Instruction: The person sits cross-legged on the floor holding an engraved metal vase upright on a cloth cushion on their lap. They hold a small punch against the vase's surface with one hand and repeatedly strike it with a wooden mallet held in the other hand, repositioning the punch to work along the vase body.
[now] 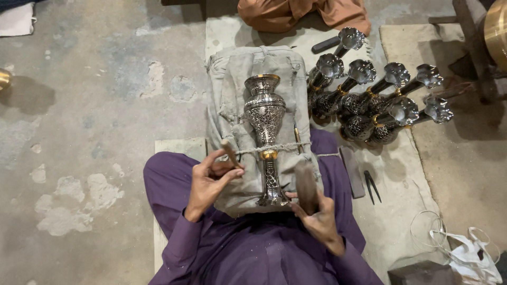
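I see the concrete floor [95, 105] filling most of the frame, worn in pale patches. On it lies one grey folded cloth pad [232, 89], reaching onto my lap in purple clothing. One engraved metal vase [265, 124] lies lengthwise on the pad, mouth pointing away from me, foot near my body, tied down by one cord [296, 146] across its brass neck band. To the right, on a pale mat [401, 174], I count seven more vases [369, 100] of the same kind, lying clustered and touching, their fluted mouths pointing up and right. My right hand [319, 219] is closed around one wooden mallet [306, 184], its blurred head just beside the vase's stem. My left hand [208, 182] pinches one short punch [230, 152] between thumb and fingers, tilted, its tip near the cord; the other fingers are loosely curled. One dark flat bar [351, 171] and one pair of small pincers [372, 186] lie on the mat, near each other.
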The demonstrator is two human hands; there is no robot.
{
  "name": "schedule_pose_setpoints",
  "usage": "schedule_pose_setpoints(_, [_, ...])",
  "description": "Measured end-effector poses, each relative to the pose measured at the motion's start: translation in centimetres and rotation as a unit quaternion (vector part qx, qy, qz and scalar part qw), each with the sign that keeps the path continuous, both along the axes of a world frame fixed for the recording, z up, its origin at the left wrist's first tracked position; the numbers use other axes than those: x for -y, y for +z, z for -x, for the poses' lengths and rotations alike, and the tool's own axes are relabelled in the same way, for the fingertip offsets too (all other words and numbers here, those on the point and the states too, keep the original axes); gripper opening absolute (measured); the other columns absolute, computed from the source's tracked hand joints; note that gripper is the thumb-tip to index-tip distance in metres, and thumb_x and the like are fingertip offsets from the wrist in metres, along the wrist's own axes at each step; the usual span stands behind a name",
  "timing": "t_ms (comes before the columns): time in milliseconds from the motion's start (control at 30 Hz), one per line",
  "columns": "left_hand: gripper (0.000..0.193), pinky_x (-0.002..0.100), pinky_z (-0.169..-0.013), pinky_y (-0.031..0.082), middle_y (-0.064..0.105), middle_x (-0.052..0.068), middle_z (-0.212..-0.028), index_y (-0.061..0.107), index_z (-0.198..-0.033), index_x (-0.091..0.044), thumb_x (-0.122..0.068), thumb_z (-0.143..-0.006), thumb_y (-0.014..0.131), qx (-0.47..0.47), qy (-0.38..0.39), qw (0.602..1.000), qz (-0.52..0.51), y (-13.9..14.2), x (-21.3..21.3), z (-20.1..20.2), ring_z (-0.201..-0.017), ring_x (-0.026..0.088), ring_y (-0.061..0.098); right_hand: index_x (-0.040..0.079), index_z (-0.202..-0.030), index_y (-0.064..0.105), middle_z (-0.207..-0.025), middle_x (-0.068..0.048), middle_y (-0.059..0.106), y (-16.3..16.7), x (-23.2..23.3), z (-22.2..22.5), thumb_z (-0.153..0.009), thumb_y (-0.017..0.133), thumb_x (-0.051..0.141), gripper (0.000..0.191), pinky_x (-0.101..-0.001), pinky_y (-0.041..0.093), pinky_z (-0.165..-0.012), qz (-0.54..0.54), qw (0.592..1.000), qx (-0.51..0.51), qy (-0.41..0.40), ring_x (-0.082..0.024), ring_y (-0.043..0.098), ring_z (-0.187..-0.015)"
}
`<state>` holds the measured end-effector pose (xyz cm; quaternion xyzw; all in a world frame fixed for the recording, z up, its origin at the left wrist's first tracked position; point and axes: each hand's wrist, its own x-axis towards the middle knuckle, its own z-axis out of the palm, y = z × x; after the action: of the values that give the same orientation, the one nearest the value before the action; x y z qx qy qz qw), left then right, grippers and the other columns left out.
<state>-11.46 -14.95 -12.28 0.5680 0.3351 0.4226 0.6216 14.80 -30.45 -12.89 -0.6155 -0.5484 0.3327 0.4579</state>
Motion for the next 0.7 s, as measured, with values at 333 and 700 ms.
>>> schedule_pose_setpoints(333, [0.055,0.034,-0.090,0.066,0.080,0.016,-0.106,0.052,-0.143,0.000,-0.002,-0.093,0.075,-0.004,-0.164,0.983,-0.079,1.4,-2.8,-4.1,-0.098,0.021,0.080,0.007,-0.107,0.051,-0.105,-0.013,0.067,3.7,-1.5,-5.7,-0.092,0.073,-0.001,0.028,-0.0314,0.064,-0.075,-0.164,0.964,-0.209,0.004,-0.015,0.073,-0.085])
schedule_pose_setpoints(700, [0.048,0.031,-0.087,0.064,0.081,0.015,-0.105,0.059,-0.137,-0.003,-0.009,-0.093,0.076,-0.063,-0.225,0.963,-0.136,4.3,-3.3,-5.9,-0.100,0.019,0.080,0.001,-0.106,0.064,-0.082,-0.008,0.070,1.9,-3.7,-7.9,-0.089,0.081,0.006,0.025,-0.0332,0.062,-0.061,0.015,0.996,-0.082,0.014,-0.016,0.072,-0.070])
